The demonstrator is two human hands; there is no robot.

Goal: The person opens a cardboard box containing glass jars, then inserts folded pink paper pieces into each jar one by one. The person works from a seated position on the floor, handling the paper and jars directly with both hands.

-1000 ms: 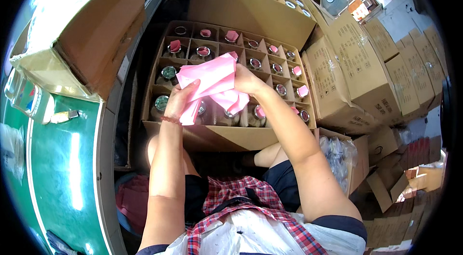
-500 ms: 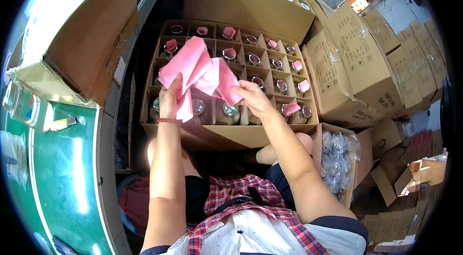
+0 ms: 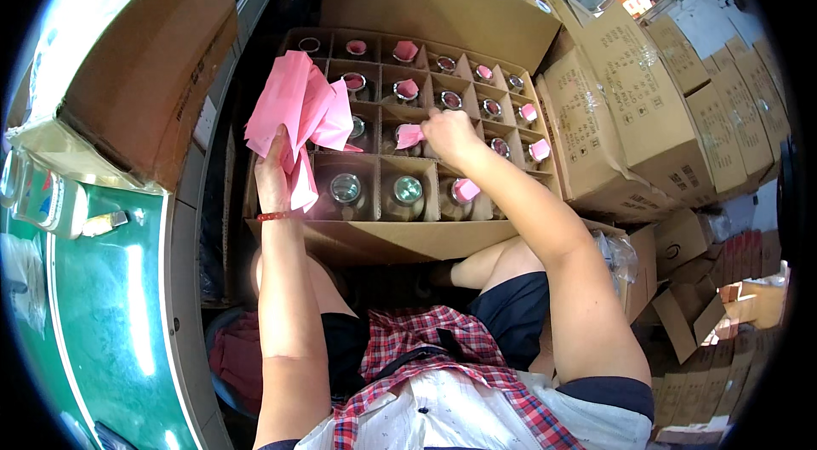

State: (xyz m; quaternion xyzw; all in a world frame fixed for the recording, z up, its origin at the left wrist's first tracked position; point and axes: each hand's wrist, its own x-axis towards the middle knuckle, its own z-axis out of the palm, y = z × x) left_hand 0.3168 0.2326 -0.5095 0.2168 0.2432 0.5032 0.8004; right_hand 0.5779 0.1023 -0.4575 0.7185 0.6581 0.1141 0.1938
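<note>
A loose bunch of pink paper sheets [image 3: 294,105] is gripped in my left hand [image 3: 272,176], above the left side of a divided cardboard box [image 3: 374,239]. My right hand [image 3: 454,139] is closed at the middle of the box, its fingertips on a single pink sheet [image 3: 409,136] at the mouth of a glass jar. Glass jars stand upright in the box's compartments. Several have pink paper in their mouths, such as the jar [image 3: 406,91] just behind. A front jar [image 3: 408,190] shows a bare round opening. The bunch and my right forearm cover some jars.
Another divided carton [image 3: 434,3] stands behind the box. Stacked cartons [image 3: 625,101] crowd the right side. To the left are an open carton [image 3: 157,67] and a green tabletop [image 3: 106,280] with a clear container [image 3: 47,195]. Clear plastic-wrapped items [image 3: 617,256] sit at my right knee.
My hands have moved apart. The left has drawn left with the bunch of pink paper; the right has gone up to a jar mouth with one separate sheet.
</note>
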